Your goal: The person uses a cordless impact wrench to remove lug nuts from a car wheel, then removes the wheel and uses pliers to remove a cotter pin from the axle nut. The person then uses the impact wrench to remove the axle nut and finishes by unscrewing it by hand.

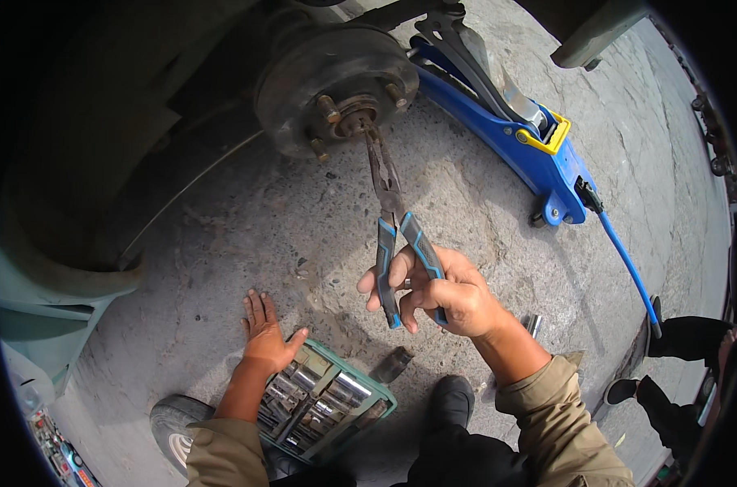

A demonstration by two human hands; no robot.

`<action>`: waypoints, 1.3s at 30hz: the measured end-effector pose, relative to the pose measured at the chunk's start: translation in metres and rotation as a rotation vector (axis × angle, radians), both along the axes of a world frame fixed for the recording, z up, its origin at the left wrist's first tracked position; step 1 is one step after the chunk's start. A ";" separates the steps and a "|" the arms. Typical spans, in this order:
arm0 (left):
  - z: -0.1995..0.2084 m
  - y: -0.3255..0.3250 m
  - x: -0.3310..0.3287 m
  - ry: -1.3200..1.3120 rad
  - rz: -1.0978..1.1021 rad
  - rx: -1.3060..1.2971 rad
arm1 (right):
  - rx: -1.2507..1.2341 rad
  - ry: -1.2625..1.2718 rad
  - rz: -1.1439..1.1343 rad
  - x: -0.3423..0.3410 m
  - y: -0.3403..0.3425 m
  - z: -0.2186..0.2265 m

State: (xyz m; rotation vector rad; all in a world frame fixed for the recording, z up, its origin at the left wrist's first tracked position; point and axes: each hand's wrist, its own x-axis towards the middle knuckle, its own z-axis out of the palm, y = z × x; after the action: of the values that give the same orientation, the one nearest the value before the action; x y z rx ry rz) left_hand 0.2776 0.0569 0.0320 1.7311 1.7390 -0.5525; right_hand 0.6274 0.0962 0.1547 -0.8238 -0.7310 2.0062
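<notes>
My right hand (453,296) grips long-nose pliers (387,199) by their grey and blue handles, which are spread apart. The jaws reach up to the middle of a rusty wheel hub (336,81) with several studs; their tips are at the hub's centre, and what they touch there is too small to make out. My left hand (266,331) has its fingers spread, above the far corner of a green socket case (366,381) with shiny sockets in it. Nothing is held in that hand. Whether it touches the case or the ground cannot be made out.
A blue floor jack (506,138) with a long blue handle stands at the right of the hub. A dark cylindrical piece (392,364) and a shiny socket (534,325) lie near my foot. A wheel (176,426) lies lower left; a person's legs (685,381) show far right.
</notes>
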 end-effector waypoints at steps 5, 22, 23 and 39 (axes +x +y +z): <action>0.001 0.000 0.001 0.006 0.003 -0.004 | -0.026 0.167 -0.006 -0.008 0.005 -0.009; 0.001 0.001 0.004 0.012 0.008 -0.015 | -0.203 0.569 0.051 -0.023 0.012 -0.054; 0.000 0.000 0.003 0.007 0.008 -0.013 | -0.191 0.529 0.050 -0.020 0.013 -0.053; -0.002 -0.001 -0.001 0.016 -0.016 -0.008 | -0.135 0.367 0.050 -0.010 0.019 -0.053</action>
State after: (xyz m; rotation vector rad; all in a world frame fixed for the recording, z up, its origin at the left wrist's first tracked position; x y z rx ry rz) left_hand 0.2771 0.0561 0.0296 1.7411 1.7330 -0.5818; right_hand 0.6170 0.1149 0.1014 -0.4938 -0.4123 2.1890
